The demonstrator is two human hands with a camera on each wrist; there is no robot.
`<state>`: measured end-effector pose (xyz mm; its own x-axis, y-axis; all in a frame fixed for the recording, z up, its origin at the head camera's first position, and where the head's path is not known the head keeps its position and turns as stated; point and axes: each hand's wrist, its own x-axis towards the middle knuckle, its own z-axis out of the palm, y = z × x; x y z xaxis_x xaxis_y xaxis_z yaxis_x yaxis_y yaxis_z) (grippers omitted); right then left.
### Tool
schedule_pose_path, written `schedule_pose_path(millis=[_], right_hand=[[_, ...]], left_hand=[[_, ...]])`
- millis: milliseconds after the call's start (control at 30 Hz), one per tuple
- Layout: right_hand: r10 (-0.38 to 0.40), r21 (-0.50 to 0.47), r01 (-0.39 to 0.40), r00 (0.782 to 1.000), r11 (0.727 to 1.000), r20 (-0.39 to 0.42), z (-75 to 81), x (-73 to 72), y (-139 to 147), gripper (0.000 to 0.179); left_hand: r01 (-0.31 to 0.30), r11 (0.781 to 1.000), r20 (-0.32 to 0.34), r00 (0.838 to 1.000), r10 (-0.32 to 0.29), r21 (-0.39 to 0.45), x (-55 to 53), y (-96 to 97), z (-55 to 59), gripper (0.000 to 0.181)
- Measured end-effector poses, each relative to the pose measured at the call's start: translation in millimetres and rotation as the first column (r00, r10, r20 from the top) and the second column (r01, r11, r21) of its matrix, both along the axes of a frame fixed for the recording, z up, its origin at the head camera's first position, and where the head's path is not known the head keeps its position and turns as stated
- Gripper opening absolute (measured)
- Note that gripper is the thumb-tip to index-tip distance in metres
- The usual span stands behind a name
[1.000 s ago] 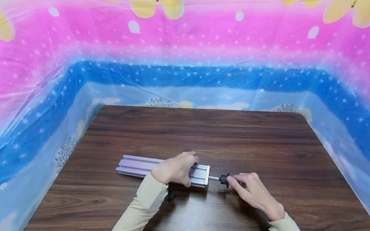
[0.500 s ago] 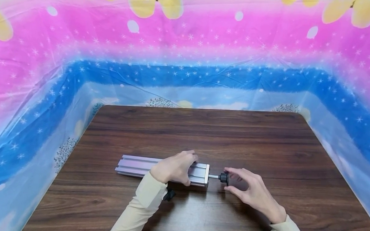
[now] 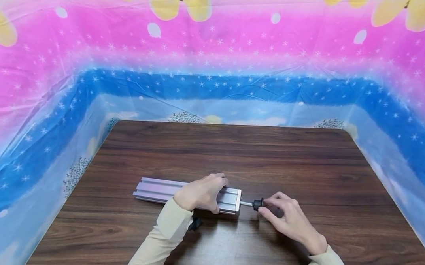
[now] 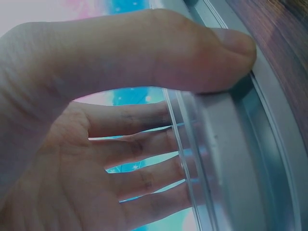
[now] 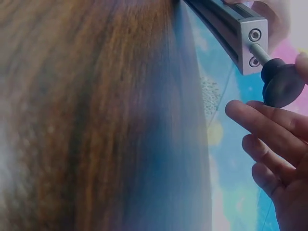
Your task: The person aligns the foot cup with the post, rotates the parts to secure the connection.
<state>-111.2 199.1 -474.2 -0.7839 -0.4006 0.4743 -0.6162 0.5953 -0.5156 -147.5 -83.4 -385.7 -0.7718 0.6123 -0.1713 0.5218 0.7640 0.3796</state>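
Note:
My left hand [image 3: 199,191] holds a silver aluminium profile [image 3: 160,188] on the table, thumb along its near side and fingers over the far side. In the left wrist view, the thumb presses the grooved metal [image 4: 226,144]. A levelling foot [image 3: 257,205] with a black round base sticks out on a metal stem from the profile's right end. My right hand [image 3: 294,223] has thumb and index finger at its black base. The right wrist view shows that base [image 5: 284,85] between thumb and index finger, the other fingers apart from it. An end plate [image 5: 244,53] with two bolts surrounds the stem.
The dark wood table [image 3: 226,149] extends behind and to both sides of the profile. A pink and blue patterned cloth [image 3: 214,85] hangs around its back and sides. Black wrist devices sit below each hand, one near the right cuff [image 3: 329,264].
My right hand's thumb and index finger spread wide around the black base half a second ago, and now have come together on it. The left hand and profile stay in place.

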Motion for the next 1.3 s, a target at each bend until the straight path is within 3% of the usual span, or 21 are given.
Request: schedule_pose_path(millis=[167,467,533,633,667,800,867,1100,1300], right_hand=[[-0.005,0.014,0.004,1.000,1.000,0.023,1.1,-0.4,-2,0.006],[0.004,0.031,-0.005,1.000,1.000,0.026,0.3,-3.3,-1,0.030],[0.009,0.045,-0.011,0.999,0.999,0.031,2.2,-3.0,0,0.028],[-0.009,0.073,0.008,1.000,0.997,0.010,5.6,-0.9,2,0.008],[-0.012,0.076,0.012,1.000,0.997,-0.002,6.6,-0.1,3,0.010],[0.031,0.049,-0.028,0.998,0.998,-0.059,10.0,2.0,5,0.063],[0.078,0.025,-0.077,0.994,0.997,-0.080,10.7,1.7,5,0.073],[0.112,0.010,-0.111,0.987,0.994,-0.117,6.7,-1.3,7,0.059],[0.109,-0.020,-0.111,0.992,0.994,-0.069,4.0,-1.6,8,0.044]], left_hand=[[0.002,1.000,-0.004,1.000,-0.002,0.005,0.2,0.9,0.1,0.060],[0.000,1.000,-0.004,1.000,0.000,0.003,-0.1,1.8,-0.8,0.061],[0.001,1.000,0.001,1.000,-0.001,0.003,-0.8,2.2,-0.9,0.061],[0.000,1.000,0.005,1.000,0.000,0.004,-1.5,2.5,-0.7,0.062],[0.001,1.000,0.004,1.000,-0.001,0.005,-1.7,2.5,-0.7,0.062],[0.002,1.000,-0.004,1.000,-0.002,0.004,-2.4,2.0,-0.9,0.062],[0.001,1.000,-0.004,1.000,-0.001,0.002,-2.3,1.8,-0.7,0.061],[-0.003,1.000,0.011,1.000,0.003,-0.004,-1.8,3.1,-1.0,0.062],[-0.001,1.000,0.007,1.000,0.001,-0.001,-1.7,3.6,-0.7,0.062]])
